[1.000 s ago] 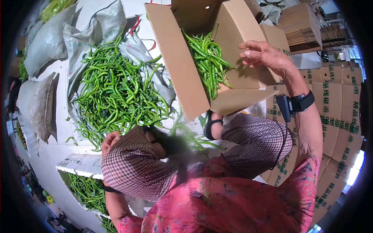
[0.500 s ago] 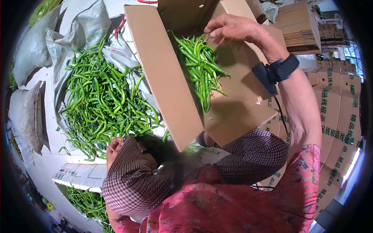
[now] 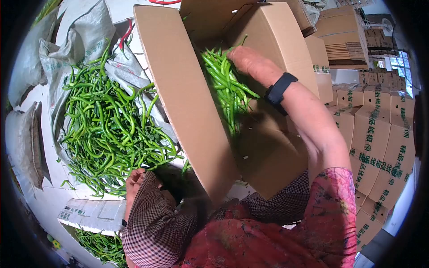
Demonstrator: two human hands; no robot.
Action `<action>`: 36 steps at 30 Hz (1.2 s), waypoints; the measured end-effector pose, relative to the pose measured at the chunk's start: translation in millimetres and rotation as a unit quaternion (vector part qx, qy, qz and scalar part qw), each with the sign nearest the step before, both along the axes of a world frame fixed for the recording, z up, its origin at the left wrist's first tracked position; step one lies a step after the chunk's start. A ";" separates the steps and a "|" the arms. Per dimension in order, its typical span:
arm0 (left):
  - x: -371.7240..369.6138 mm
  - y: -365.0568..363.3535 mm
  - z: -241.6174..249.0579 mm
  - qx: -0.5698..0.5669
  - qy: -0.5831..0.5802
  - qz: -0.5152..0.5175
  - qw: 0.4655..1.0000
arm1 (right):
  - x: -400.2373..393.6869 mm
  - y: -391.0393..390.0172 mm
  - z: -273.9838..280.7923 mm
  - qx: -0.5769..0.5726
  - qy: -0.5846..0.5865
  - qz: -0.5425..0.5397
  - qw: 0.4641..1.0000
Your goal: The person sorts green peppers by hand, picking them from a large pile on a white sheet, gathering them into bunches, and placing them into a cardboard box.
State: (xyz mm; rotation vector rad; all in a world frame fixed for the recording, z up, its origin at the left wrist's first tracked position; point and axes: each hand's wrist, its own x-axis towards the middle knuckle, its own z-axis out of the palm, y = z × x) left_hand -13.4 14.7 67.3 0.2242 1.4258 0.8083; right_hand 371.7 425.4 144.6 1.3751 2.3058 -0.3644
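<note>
Inside an open cardboard box [image 3: 178, 89] lies a bunch of long green chili peppers [image 3: 223, 73]. My right hand [image 3: 252, 62] reaches down into the box at the upper right edge of this bunch; its fingers are hidden and slightly blurred. Beside my checkered knee, my left hand [image 3: 134, 181] rests at the lower edge of a big pile of green chili peppers [image 3: 107, 125]. Its visible fingers are curled, and the knee covers the rest, so what they hold, if anything, is hidden.
The pile lies on a white woven sack [image 3: 76, 40]. Another stuffed sack [image 3: 24, 147] stands at the left. A white foam box [image 3: 91, 214] with more peppers is at lower left. Stacked printed cartons [image 3: 380, 138] and flattened cardboard [image 3: 342, 35] fill the right side.
My right hand has moved down and in from the box's right side to the pepper bunch. The view has shifted slightly. My left hand stays beside the knee.
</note>
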 end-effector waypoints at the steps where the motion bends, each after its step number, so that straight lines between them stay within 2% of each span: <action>1: -0.9 -1.8 -5.1 0.015 0.008 -0.013 1.000 | -1.8 -1.3 -0.2 -0.002 -0.002 0.000 1.000; 2: 0.0 -5.6 -8.8 -0.008 0.044 0.000 0.999 | -3.3 -4.2 -0.3 -0.001 -0.042 0.015 0.999; 4: 9.4 1.2 5.0 -0.008 0.016 0.022 1.000 | -3.5 -7.2 4.5 -0.003 -0.084 0.031 0.996; 6: 17.4 5.9 10.7 -0.023 -0.005 0.054 0.998 | 2.1 -8.9 12.0 -0.019 0.004 0.065 0.998; 7: 20.1 8.3 13.5 -0.022 -0.005 0.053 0.998 | 2.8 -5.8 18.5 -0.018 0.005 0.065 0.998; 9: 25.9 12.1 25.5 -0.041 -0.006 0.076 0.996 | 6.2 2.0 37.9 -0.057 0.117 0.034 0.991; 11: 31.1 21.1 40.0 -0.045 -0.010 0.075 0.996 | 6.6 -1.4 71.4 -0.018 0.131 0.061 0.989; 12: 32.6 25.1 43.6 -0.050 -0.012 0.075 0.996 | 0.6 -7.1 95.5 -0.138 0.163 -0.061 0.975; 13: 33.1 26.7 43.1 -0.045 -0.013 0.075 0.996 | -2.6 -12.8 109.7 -0.255 0.192 -0.181 0.930; 16: 29.7 21.5 33.3 -0.036 -0.012 0.068 0.997 | 10.2 -29.2 121.0 -0.300 0.296 -0.200 0.885; 17: 28.2 15.5 25.3 0.032 -0.030 0.058 0.997 | 12.1 -35.5 123.3 -0.313 0.346 -0.217 0.858; 18: 28.9 13.4 22.0 0.100 -0.049 0.046 0.993 | 13.3 -41.4 125.8 -0.312 0.347 -0.217 0.858; 21: 27.6 12.8 18.5 0.042 -0.022 0.045 0.998 | 17.5 -56.0 133.1 -0.354 0.406 -0.263 0.800; 24: 29.2 14.7 20.8 0.009 -0.006 0.047 0.999 | 21.4 -61.4 133.1 -0.371 0.422 -0.286 0.777; 27: 31.4 14.1 20.7 -0.007 0.002 0.046 0.999 | 22.3 -61.2 123.1 -0.312 0.413 -0.311 0.797; 31: 34.1 15.3 15.6 -0.022 0.008 0.039 0.999 | 16.5 -53.5 96.4 -0.255 0.430 -0.377 0.780; 33: 36.7 19.3 12.4 -0.027 0.008 0.036 0.999 | 16.9 -49.4 76.0 -0.225 0.403 -0.354 0.813; 34: 36.8 18.8 11.9 -0.029 0.008 0.034 0.999 | 20.1 -41.0 69.0 -0.239 0.268 -0.293 0.886; 35: 37.1 18.9 12.1 -0.031 0.009 0.031 0.999 | 22.7 -44.4 61.3 -0.240 0.268 -0.296 0.885; 36: 36.6 17.5 11.3 -0.036 0.009 0.031 0.999 | 24.9 -48.6 49.1 -0.188 0.165 -0.164 0.954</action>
